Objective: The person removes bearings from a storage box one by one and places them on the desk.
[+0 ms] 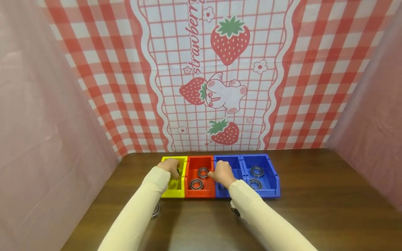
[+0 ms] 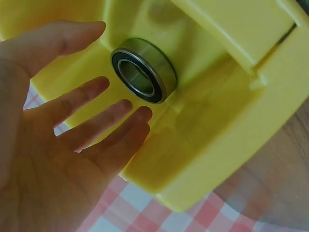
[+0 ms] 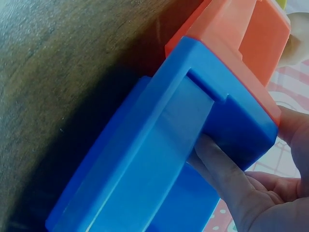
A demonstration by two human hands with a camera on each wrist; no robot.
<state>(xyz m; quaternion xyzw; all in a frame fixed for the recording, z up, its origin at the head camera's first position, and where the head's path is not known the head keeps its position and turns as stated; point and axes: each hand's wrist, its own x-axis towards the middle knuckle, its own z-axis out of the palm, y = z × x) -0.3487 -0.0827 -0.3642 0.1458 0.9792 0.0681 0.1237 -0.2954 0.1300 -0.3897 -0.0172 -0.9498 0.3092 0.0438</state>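
Observation:
Four small bins stand in a row: yellow (image 1: 176, 190), red (image 1: 207, 191), and two blue ones. My left hand (image 1: 170, 166) hovers in the yellow bin (image 2: 227, 125), fingers (image 2: 104, 118) straight and spread, just short of a steel bearing (image 2: 144, 70) leaning against the bin's inner wall. My right hand (image 1: 221, 173) is at the left blue bin (image 1: 233, 167), by the red one. In the right wrist view a finger (image 3: 217, 162) lies inside the blue bin's wall (image 3: 231, 121) and the thumb (image 3: 291, 126) sits outside, pinching it.
Two bearings (image 1: 203, 172) (image 1: 196, 184) lie in the red bin, and two more (image 1: 257, 170) (image 1: 255, 183) in the right blue bin (image 1: 270, 174). The bins sit at the far edge of a dark wooden table (image 1: 314, 209), against a strawberry-print cloth backdrop (image 1: 226, 69). Pink sheets close both sides.

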